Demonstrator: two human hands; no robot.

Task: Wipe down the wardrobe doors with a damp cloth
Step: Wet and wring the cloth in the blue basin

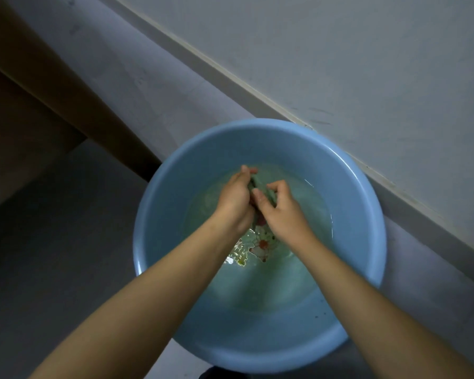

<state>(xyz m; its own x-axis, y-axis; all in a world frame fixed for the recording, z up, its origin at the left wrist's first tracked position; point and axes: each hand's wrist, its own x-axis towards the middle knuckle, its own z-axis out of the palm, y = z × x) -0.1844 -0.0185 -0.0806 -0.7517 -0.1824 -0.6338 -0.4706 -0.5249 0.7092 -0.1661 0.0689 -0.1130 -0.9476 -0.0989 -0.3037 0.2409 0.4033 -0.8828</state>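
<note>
A round light-blue basin stands on the floor and holds shallow water. Over its middle, my left hand and my right hand both grip a small dark green cloth, which is bunched between them. Only a strip of the cloth shows between the fingers. A coloured picture shows on the basin's bottom below my wrists. No wardrobe doors are in view.
A pale wall with a grey skirting strip runs diagonally just behind and right of the basin. A brown wooden furniture panel stands at the left, close to the basin's rim. Grey floor lies at the lower left.
</note>
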